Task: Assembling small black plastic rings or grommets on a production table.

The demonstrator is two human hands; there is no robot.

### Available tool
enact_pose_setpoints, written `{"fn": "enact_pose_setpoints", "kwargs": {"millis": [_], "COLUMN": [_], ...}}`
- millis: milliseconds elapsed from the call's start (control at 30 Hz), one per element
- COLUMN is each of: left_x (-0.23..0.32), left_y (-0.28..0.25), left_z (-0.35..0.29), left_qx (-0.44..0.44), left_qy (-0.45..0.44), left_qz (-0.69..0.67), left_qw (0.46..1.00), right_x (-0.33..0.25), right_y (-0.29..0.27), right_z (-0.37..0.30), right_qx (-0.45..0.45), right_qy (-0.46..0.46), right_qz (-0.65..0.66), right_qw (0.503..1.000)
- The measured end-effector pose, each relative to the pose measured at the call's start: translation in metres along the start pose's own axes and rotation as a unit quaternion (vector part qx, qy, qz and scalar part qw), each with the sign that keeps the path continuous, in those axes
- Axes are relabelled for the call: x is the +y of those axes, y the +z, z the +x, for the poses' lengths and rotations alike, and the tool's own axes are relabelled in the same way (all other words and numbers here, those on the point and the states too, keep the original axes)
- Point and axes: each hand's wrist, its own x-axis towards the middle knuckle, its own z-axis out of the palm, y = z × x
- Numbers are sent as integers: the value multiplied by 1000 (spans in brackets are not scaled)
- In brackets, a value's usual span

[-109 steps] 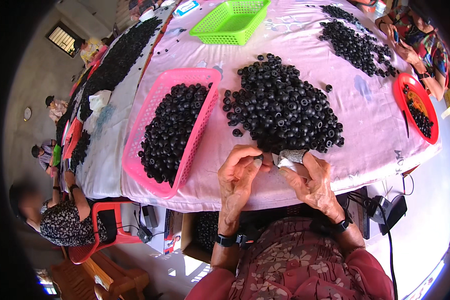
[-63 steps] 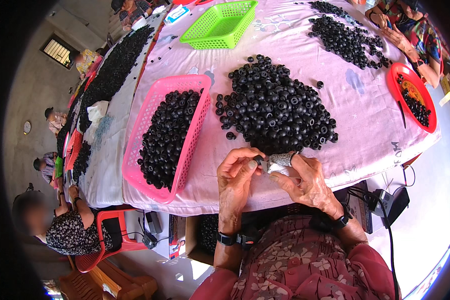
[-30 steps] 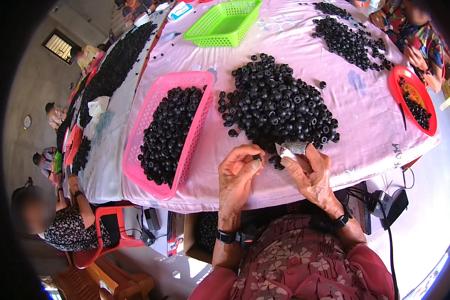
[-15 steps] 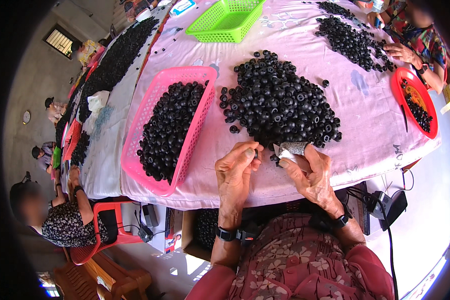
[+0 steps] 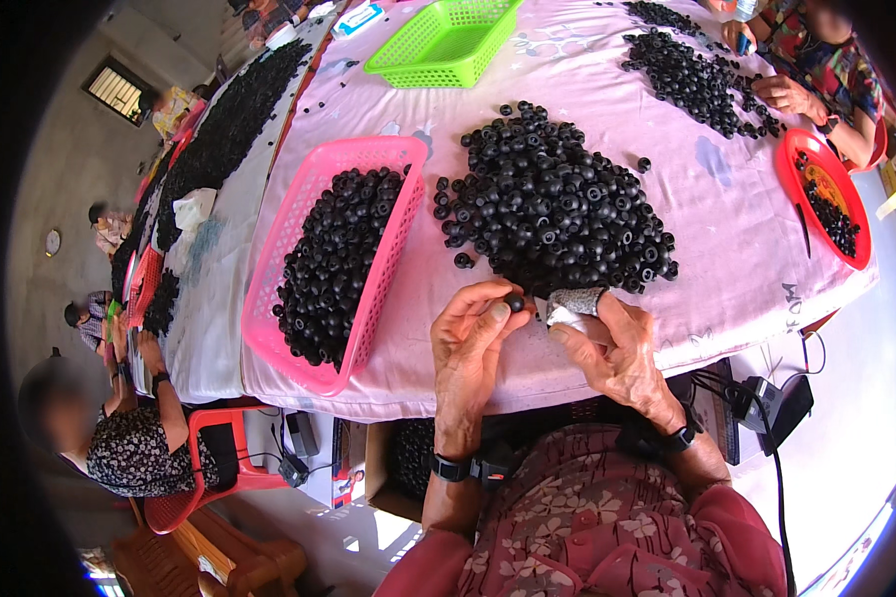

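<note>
Between the thumb and fingers of my left hand (image 5: 465, 336) is a small round black piece (image 5: 514, 301), like a bead. My right hand (image 5: 617, 350) is closed around a small bundle wrapped in grey and white material (image 5: 576, 303); what is inside the wrapping is hidden. The two hands face each other a short way apart, over the near edge of the table. Just beyond them lies a big heap of black round pieces (image 5: 558, 204), many with a pale hole showing. To the left stands a pink basket (image 5: 259, 318) holding many similar pieces.
A green basket (image 5: 418, 72) sits at the far side of the pink tablecloth (image 5: 712, 308). At right are a red tray (image 5: 863, 239) and another heap (image 5: 682, 85), beside a co-worker's hand (image 5: 788, 97). More co-workers sit at left. Cables (image 5: 770, 438) hang below the table edge.
The black piece in my left fingers has turned up into fuller view. My right hand has tilted the wrapped bundle slightly, and both hands stay near the same spot.
</note>
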Motion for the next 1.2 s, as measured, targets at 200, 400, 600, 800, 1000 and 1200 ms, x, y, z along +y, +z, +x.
{"fn": "enact_pose_setpoints", "kwargs": {"millis": [200,400,600,800,1000,1200], "left_x": [0,-1,0,-1,-1,-1], "left_y": [0,2,3,2,2,2], "left_z": [0,0,0,1,2,2], "left_qx": [-14,-28,-23,-50,-65,-68], "left_qy": [0,21,31,40,53,61], "left_qz": [-2,19,32,31,38,43], "left_qw": [1000,999,999,997,996,995], "right_x": [7,8,5,4,2,2], "right_y": [2,1,1,1,0,1], "right_z": [-3,-3,-3,-2,-1,-2], "right_qx": [-38,-48,-50,-42,-54,-47], "right_qy": [-12,-20,-15,-12,-4,-18], "right_qz": [-9,-18,-14,-4,-17,-30], "right_qw": [999,998,999,999,998,998]}}
